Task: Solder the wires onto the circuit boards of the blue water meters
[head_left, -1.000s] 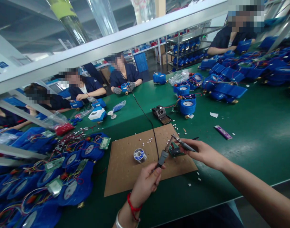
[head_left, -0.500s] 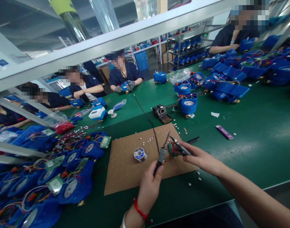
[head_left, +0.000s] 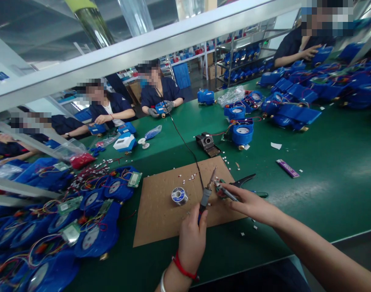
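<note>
My left hand point(head_left: 191, 237) is closed round the handle of a soldering iron point(head_left: 206, 193), whose tip points up and away over a brown cardboard mat point(head_left: 161, 211). My right hand point(head_left: 249, 204) pinches metal tweezers point(head_left: 224, 191) whose tips reach toward the iron's tip, and it also holds a small green circuit board point(head_left: 221, 193) against the mat. The iron's black cable point(head_left: 185, 148) runs off across the green table. A spool of solder wire point(head_left: 179, 195) lies on the mat to the left of the iron.
Black pliers point(head_left: 244, 179) lie past my right hand. A black iron stand point(head_left: 207, 144), a blue meter point(head_left: 241, 134) and a purple strip point(head_left: 287, 168) sit farther back. Several blue meters with coloured wires point(head_left: 91, 227) crowd the left. Other people work across the table.
Both hands have drawn in toward the mat's near right part. The iron now stands more upright and the tweezers sit lower, close to its tip.
</note>
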`<move>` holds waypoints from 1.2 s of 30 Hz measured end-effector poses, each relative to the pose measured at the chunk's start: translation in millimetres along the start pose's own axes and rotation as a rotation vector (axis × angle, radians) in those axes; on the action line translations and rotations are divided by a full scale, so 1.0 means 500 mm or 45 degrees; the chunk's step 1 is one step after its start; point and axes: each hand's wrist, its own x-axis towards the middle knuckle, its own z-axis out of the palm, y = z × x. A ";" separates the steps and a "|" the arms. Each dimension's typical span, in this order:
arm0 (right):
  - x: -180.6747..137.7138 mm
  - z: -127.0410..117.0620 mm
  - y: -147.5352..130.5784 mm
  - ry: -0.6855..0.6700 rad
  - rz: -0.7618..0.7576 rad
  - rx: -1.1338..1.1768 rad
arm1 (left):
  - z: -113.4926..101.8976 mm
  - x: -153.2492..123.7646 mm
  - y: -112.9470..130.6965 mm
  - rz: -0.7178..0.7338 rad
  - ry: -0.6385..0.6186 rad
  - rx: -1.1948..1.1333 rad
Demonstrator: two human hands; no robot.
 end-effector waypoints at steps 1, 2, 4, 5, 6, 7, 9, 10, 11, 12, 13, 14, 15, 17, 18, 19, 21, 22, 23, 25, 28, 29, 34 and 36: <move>0.001 0.001 -0.001 -0.002 0.001 -0.008 | 0.005 -0.001 -0.004 0.039 0.021 0.057; 0.002 0.002 -0.003 -0.002 0.005 -0.012 | 0.009 -0.002 -0.008 0.076 0.045 0.116; 0.004 0.004 -0.007 0.006 0.020 -0.002 | 0.015 -0.003 -0.016 0.129 0.087 0.216; 0.004 0.005 -0.010 0.015 0.027 0.001 | 0.015 -0.003 -0.019 0.145 0.094 0.244; 0.005 0.007 -0.013 0.022 0.027 -0.001 | 0.014 -0.002 -0.021 0.156 0.088 0.250; 0.004 0.008 -0.017 0.029 0.023 -0.008 | 0.010 -0.001 -0.021 0.160 0.064 0.238; 0.003 0.010 -0.024 0.035 0.006 -0.025 | -0.001 0.003 -0.019 0.142 -0.020 0.172; 0.002 0.011 -0.027 0.034 -0.001 -0.029 | -0.008 0.006 -0.016 0.123 -0.070 0.127; 0.001 0.011 -0.030 0.032 -0.005 -0.024 | -0.016 0.009 -0.013 0.098 -0.121 0.077; 0.000 0.011 -0.032 0.032 -0.006 -0.012 | -0.024 0.013 -0.010 0.070 -0.169 0.025; 0.000 0.011 -0.033 0.029 -0.007 -0.002 | -0.032 0.016 -0.007 0.045 -0.213 -0.028; -0.001 0.011 -0.033 0.029 -0.009 0.006 | -0.038 0.019 -0.004 0.024 -0.252 -0.083; -0.002 0.011 -0.032 0.031 -0.009 0.014 | -0.044 0.021 -0.002 0.008 -0.281 -0.138; -0.004 0.011 -0.029 0.028 -0.014 0.029 | -0.053 0.025 0.000 -0.015 -0.318 -0.253; -0.005 0.010 -0.028 0.022 -0.020 0.038 | -0.056 0.026 0.001 -0.023 -0.321 -0.311; -0.006 0.009 -0.026 0.014 -0.027 0.047 | -0.058 0.027 0.000 -0.032 -0.321 -0.369; -0.008 0.007 -0.023 -0.001 -0.046 0.058 | -0.059 0.029 -0.001 -0.066 -0.337 -0.489; -0.008 0.005 -0.021 -0.008 -0.058 0.059 | -0.059 0.029 -0.002 -0.101 -0.365 -0.565; -0.009 0.003 -0.020 -0.012 -0.066 0.058 | -0.057 0.030 -0.004 -0.153 -0.411 -0.664; -0.011 -0.001 -0.018 -0.020 -0.087 0.047 | -0.054 0.032 -0.009 -0.288 -0.547 -0.921; -0.013 -0.010 -0.019 -0.027 -0.133 0.009 | -0.051 0.033 -0.017 -0.440 -0.713 -1.314; -0.014 -0.012 -0.021 -0.025 -0.150 -0.011 | -0.051 0.033 -0.019 -0.460 -0.764 -1.438; -0.014 -0.020 -0.033 0.003 -0.202 -0.103 | -0.056 0.029 -0.016 -0.426 -0.976 -1.903; -0.011 -0.018 -0.034 0.000 -0.188 -0.084 | -0.055 0.028 -0.011 -0.419 -0.951 -1.929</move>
